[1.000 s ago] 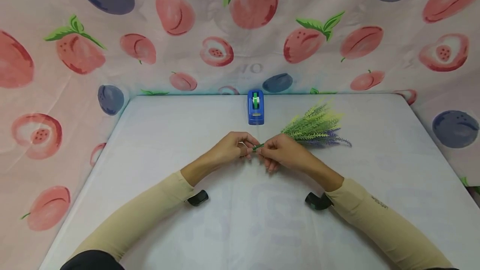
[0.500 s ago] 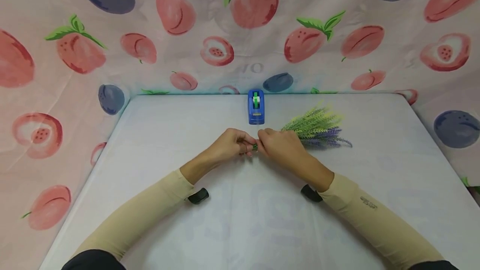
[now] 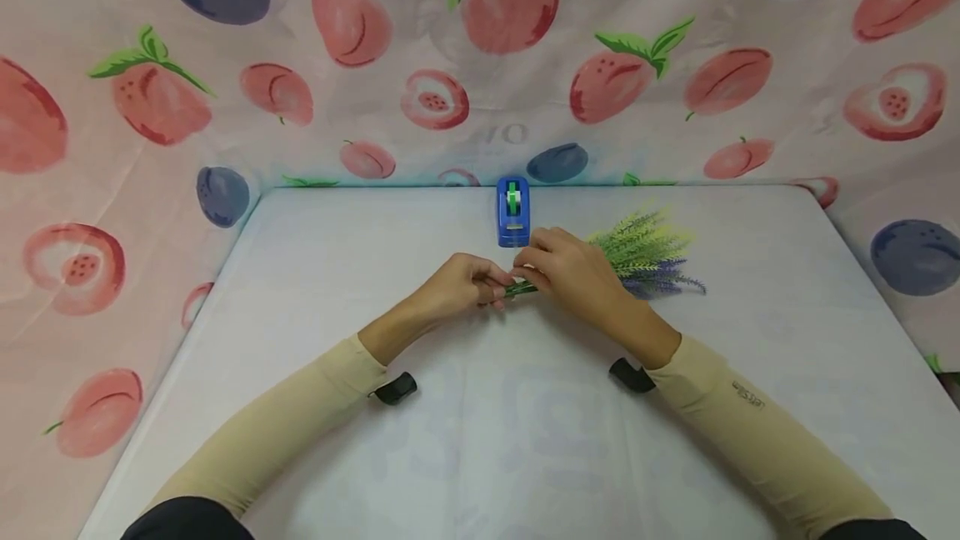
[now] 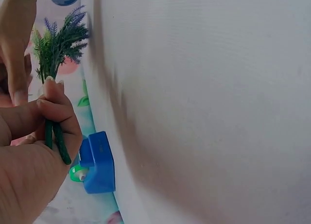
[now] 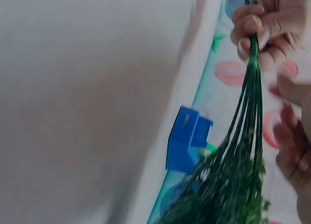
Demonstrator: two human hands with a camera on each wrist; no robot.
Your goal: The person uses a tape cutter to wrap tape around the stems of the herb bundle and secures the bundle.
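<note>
A bunch of artificial lavender (image 3: 643,252) with yellow-green and purple heads lies sideways above the white table, its heads to the right. My left hand (image 3: 465,283) pinches the gathered green stems (image 5: 251,88) close to their cut ends, which poke out below the fingers in the left wrist view. Over the stems in the head view is my right hand (image 3: 576,273), fingers loosely bent. In the right wrist view that hand's blurred fingers (image 5: 286,136) stand beside the stems, apart from them, with nothing visible between them.
A blue tape dispenser (image 3: 513,233) with a green hub stands at the table's back edge, just beyond the hands. Behind the white table (image 3: 360,223) hangs a fruit-print cloth (image 3: 517,107). Black wrist cameras (image 3: 396,388) jut from under both beige sleeves.
My right hand first came over the stems at the left fingertips, then drew back up and right, baring the stems again. The left hand keeps its pinch almost in place.
</note>
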